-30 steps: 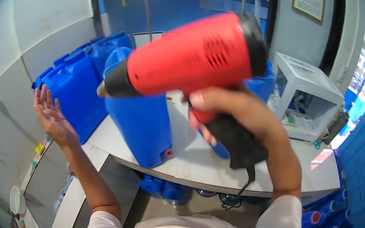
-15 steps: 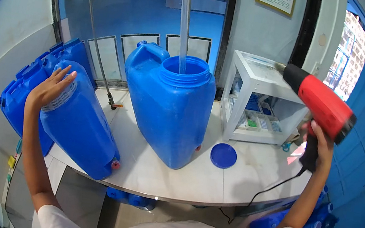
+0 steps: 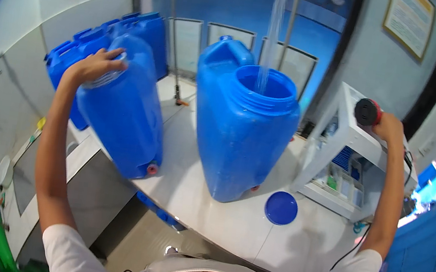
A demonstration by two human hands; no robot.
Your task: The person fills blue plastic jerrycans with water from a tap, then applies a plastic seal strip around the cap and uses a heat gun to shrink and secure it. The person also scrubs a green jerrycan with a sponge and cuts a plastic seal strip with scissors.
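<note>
My left hand (image 3: 97,68) rests on the capped top of a tall blue water jug (image 3: 122,107), its fingers stretched out over the clear film around the cap. At the right, my right hand (image 3: 389,128) grips a red and black heat gun (image 3: 367,111) at the top of a small white shelf. The gun shows end-on; whether it touches the shelf top I cannot tell. Between my hands stands an open blue jug (image 3: 245,139), with water (image 3: 272,33) falling into its wide mouth. A round blue lid (image 3: 281,208) lies on the counter in front of the shelf.
The white shelf (image 3: 327,181) holds small trays of supplies. More blue jugs (image 3: 84,44) stand behind the left one. A thin metal pipe (image 3: 171,36) rises from the white tiled counter (image 3: 228,225). The gun's cord (image 3: 348,255) runs past my right arm.
My right hand has carried the heat gun from raised beside the shelf to the shelf's top. My left hand stays on the jug. The view has turned and tilted.
</note>
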